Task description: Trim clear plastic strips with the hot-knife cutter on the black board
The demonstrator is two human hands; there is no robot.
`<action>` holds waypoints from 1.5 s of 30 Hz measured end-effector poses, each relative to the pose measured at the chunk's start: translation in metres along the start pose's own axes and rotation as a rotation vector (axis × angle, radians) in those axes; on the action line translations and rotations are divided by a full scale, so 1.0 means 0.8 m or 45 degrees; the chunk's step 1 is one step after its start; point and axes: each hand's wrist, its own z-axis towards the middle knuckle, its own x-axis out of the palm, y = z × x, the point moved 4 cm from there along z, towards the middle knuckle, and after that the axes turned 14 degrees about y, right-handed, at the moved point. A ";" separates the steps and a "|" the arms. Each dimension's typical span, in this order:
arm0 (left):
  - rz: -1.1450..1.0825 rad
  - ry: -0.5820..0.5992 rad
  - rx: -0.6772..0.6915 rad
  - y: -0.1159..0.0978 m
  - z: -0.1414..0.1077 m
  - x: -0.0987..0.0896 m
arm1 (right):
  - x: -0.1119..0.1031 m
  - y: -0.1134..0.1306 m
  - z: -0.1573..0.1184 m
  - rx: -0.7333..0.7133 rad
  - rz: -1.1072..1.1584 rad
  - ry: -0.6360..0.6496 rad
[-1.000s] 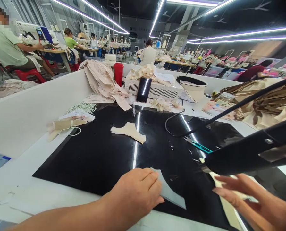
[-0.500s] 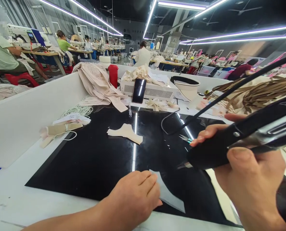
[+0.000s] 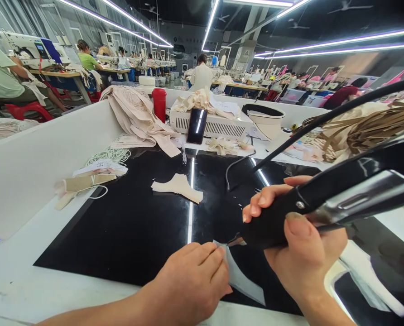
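My left hand (image 3: 197, 278) is closed on the upper left end of a thin grey curved piece (image 3: 244, 278), lying at the near edge of a glossy black sheet (image 3: 130, 226). My right hand (image 3: 302, 246) is wrapped round a black handheld tool (image 3: 273, 217) with a metal lever and a cord. The tool's narrow metal tip (image 3: 236, 241) is at the piece's top end, just right of my left fingers; whether it touches cannot be made out. A cream cut piece (image 3: 177, 187) lies farther back on the sheet.
Behind the sheet stand a phone (image 3: 197, 126), a red cup (image 3: 159, 105) and a white vented box (image 3: 212, 124). Cords and fabric (image 3: 89, 176) lie left. The tool's black cable (image 3: 297, 131) crosses the right side. Pale pieces (image 3: 372, 276) lie at right. People sit at machines beyond.
My right hand has moved left with the tool, bringing its tip from the right to the top end of the grey piece. My left hand has stayed nearly in place on the piece.
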 end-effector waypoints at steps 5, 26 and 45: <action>-0.006 -0.003 0.001 -0.001 -0.001 0.002 | 0.002 0.001 -0.001 -0.010 -0.028 0.010; -0.002 0.001 -0.003 0.000 -0.004 0.005 | 0.016 -0.009 0.004 0.030 0.071 -0.024; -0.062 0.064 0.014 0.001 -0.004 0.002 | 0.013 -0.001 0.010 0.034 0.106 -0.044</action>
